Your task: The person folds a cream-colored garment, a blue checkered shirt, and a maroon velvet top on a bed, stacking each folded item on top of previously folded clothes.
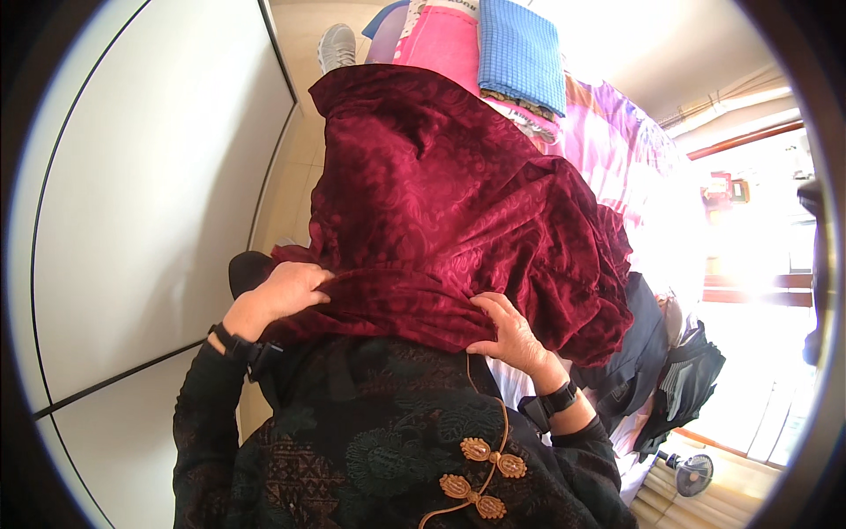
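Observation:
A large dark-red velvet cloth (423,178) with a swirling pattern spreads from my waist over the bed edge, its near part bunched in folds. My left hand (291,289) grips the near left part of these folds, fingertips hidden in the cloth. On the near right part, my right hand (512,334) pinches the gathered fabric between thumb and fingers. Beyond the cloth's far edge lie a folded blue checked cloth (521,53) and folded pink fabric (444,40).
White cabinet panels (158,145) with black edges stand at the left. A bed with a purple-and-white patterned cover (615,145) lies to the right, dark clothes (681,383) at its near end. A small fan (694,474) stands lower right. A grey shoe (338,47) is on the floor.

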{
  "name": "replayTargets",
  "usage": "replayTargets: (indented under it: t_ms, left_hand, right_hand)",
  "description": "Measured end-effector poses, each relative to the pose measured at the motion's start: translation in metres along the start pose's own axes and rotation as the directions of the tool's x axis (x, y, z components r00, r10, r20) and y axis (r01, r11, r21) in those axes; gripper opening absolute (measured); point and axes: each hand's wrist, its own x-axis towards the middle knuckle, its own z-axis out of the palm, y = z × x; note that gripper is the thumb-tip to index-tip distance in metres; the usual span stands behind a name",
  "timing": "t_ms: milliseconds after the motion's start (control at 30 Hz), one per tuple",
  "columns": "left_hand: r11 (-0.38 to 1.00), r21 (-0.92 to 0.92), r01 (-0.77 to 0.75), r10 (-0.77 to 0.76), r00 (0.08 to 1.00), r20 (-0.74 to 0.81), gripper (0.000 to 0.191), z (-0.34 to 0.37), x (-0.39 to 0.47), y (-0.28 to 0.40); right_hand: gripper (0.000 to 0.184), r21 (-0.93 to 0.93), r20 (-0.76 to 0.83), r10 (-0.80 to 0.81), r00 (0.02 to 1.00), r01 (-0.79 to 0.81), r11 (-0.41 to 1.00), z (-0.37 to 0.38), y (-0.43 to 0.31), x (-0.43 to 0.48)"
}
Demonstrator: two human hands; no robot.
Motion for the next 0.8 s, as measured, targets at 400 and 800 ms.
replayTargets:
  t_ms: [400, 800]
  left_hand:
    - [0.801, -0.172, -0.574, 0.498, 0.797, -0.341, 0.027, -0.013, -0.108, 0.033]
    - [0.963, -0.258, -0.079, 0.025, 0.978, -0.205, 0.031, 0.042, -0.092, -0.016]
  right_hand:
    - [0.017, 0.789, 0.324, 0.042, 0.945, -0.295, 0.539, -0.057, 0.003, -0.059]
    - [0.030, 0.273, 0.365, 0.804, 0.469, -0.880, 0.390, 0.029, 0.140, -0.153]
